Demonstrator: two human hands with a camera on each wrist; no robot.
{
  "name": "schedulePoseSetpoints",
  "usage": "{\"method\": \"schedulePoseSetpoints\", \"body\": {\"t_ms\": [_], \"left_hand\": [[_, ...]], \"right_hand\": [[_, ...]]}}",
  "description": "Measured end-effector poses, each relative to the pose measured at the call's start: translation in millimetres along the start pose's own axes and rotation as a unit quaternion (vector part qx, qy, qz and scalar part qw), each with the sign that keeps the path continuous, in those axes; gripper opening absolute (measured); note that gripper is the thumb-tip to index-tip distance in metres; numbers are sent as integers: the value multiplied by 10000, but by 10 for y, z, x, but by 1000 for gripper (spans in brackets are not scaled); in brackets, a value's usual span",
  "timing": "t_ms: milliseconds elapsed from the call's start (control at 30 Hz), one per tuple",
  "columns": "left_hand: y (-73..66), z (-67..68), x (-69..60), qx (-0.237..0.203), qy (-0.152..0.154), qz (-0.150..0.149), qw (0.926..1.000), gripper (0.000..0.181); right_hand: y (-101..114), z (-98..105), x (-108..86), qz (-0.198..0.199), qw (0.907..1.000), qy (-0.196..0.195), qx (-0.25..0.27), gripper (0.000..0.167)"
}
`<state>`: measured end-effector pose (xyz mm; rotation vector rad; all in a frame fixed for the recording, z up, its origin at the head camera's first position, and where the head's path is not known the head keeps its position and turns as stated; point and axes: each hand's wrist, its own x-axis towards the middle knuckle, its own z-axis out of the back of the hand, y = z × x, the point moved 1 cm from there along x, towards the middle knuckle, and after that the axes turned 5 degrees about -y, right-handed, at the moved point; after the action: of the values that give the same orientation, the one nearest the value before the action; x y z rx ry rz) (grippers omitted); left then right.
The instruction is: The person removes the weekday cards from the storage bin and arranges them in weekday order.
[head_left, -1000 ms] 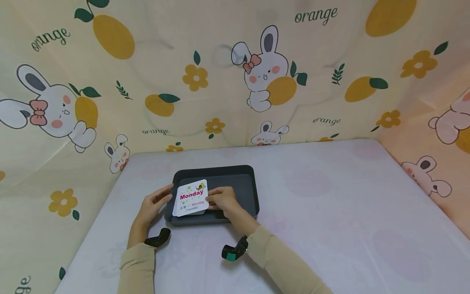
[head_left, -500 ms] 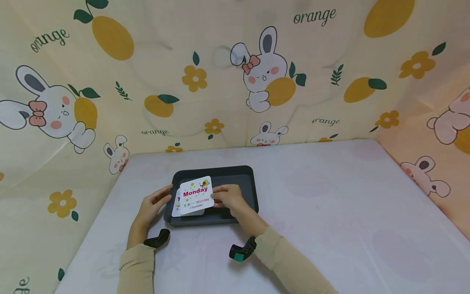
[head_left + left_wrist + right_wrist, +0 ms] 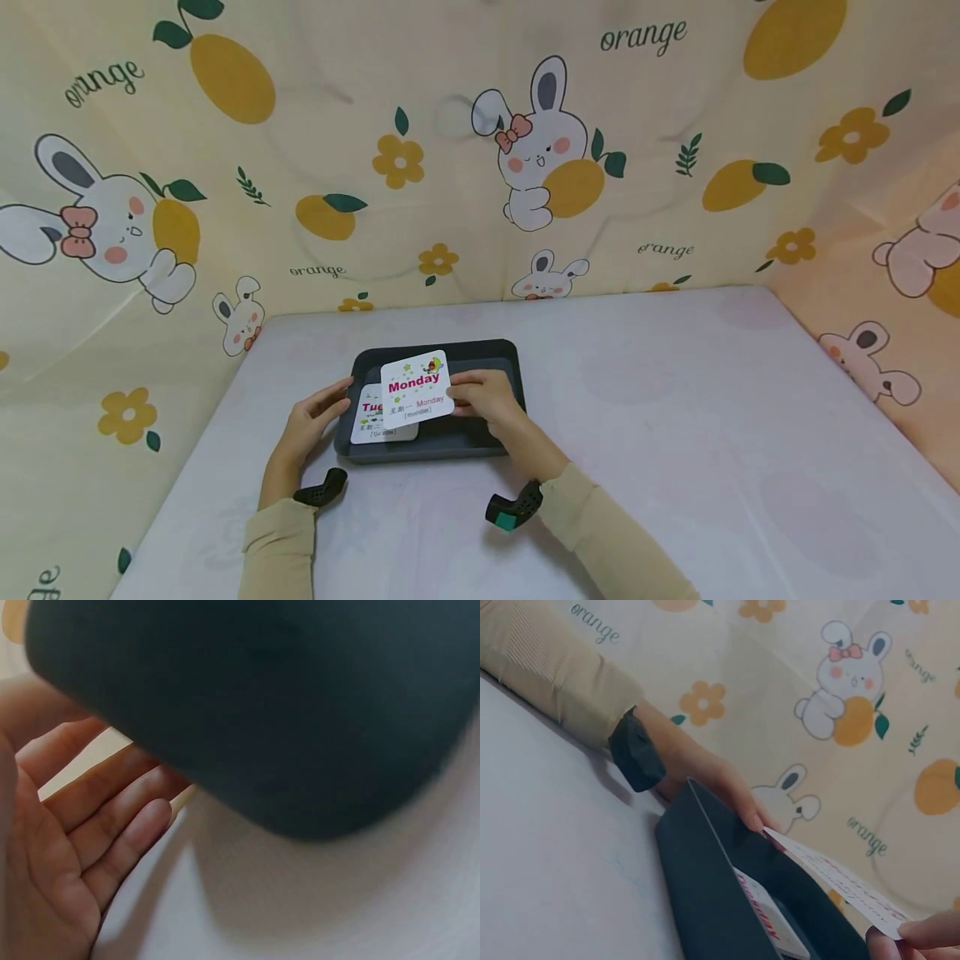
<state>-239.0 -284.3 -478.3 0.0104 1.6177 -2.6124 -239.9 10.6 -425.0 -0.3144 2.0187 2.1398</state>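
Observation:
My right hand (image 3: 487, 398) pinches the right edge of a white word card (image 3: 417, 392) reading "Monday". The card is lifted over a dark grey tray (image 3: 468, 446) and tilted. Beneath its left part lies another card (image 3: 367, 429), with "Tue" legible, in the tray's left half. In the right wrist view, the fingertips (image 3: 930, 934) grip one end of the raised card (image 3: 840, 881), above what looks like a small stack (image 3: 769, 919). My left hand (image 3: 313, 421) rests at the tray's left side, its fingers loosely extended against the wall (image 3: 262, 720).
The tray stands on a white-covered table (image 3: 675, 433). A cloth (image 3: 450, 125) printed with rabbits and oranges hangs behind and at both sides. Each wrist wears a black camera mount (image 3: 322, 487).
My right hand has drawn the "Monday" card rightward and up, uncovering more of the card below. The left hand and the tray have stayed in place.

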Motion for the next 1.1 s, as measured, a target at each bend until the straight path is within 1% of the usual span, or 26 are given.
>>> {"method": "schedulePoseSetpoints", "body": {"t_ms": [400,567,800,1000,1100], "left_hand": [[2,-11,7,78,-95,-40,9999,54],[4,-13,6,80,-84,-37,9999,55],[10,-4,3,241,-118,-45,9996,55],[12,6,6,154,-84,-74,9998,55],[11,2,3,161,-83,-104,9998,55]], "right_hand": [[49,193,20,156,9998,-109,13,23],[74,277,16,104,9999,-130,-26,23],[116,412,47,-16,9997,-185,174,27],[140,539,84,-80,9991,-355,217,27],[157,600,77,-113,9990,-403,150,27]]}}
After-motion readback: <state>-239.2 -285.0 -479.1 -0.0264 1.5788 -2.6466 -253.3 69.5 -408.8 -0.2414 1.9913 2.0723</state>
